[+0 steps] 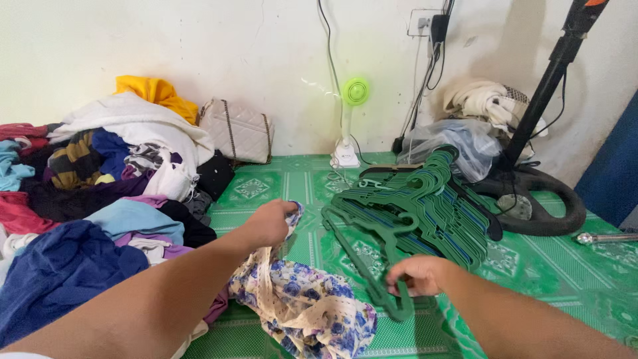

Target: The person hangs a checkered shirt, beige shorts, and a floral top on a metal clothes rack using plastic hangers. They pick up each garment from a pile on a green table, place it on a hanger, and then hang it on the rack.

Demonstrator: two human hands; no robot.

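My left hand [269, 223] grips the top edge of a white garment with blue flowers and lace trim [302, 306], which lies crumpled on the green patterned mat [571, 272] between my arms. To the right, my right hand [419, 274] is closed on a dark green plastic hanger [375, 266] at the near end of a pile of green hangers [425, 199]. The hanger's hook points toward me.
A big heap of mixed clothes [100, 193] fills the left side. A beige quilted handbag [236, 129] leans on the wall. A small green desk fan [351, 126], a plastic bag [458, 143], a black fan stand base [538, 199] and cables sit at the back.
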